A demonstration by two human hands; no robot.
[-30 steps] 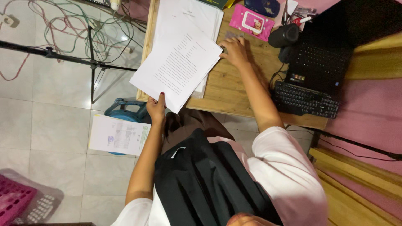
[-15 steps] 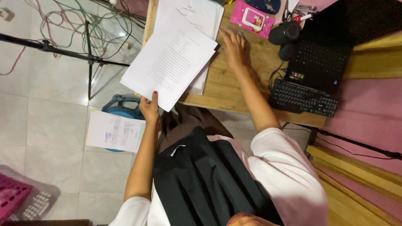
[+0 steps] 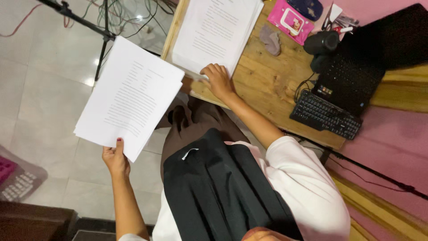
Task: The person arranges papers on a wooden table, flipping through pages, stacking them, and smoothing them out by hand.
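Note:
My left hand [image 3: 115, 158] grips the bottom edge of a sheaf of printed white sheets [image 3: 129, 96] and holds it out over the tiled floor, left of the wooden table [image 3: 267, 80]. My right hand [image 3: 218, 81] lies at the table's near edge. Its fingers are curled on the lower corner of a thick stack of printed papers [image 3: 218, 31] that lies on the table's left end. My lap in brown and black cloth is below both hands.
A black keyboard [image 3: 325, 115] and a black laptop [image 3: 356, 71] sit at the table's right. A pink wipes pack [image 3: 292, 20], a grey cloth [image 3: 271, 40] and a black cylinder [image 3: 322, 42] lie behind. A tripod stand [image 3: 89, 24] and cables [image 3: 129, 9] cross the floor at left.
My left hand has carried the sheaf off the table, down and to the left over the floor. My right hand has come back from the table's middle to the stack's near corner.

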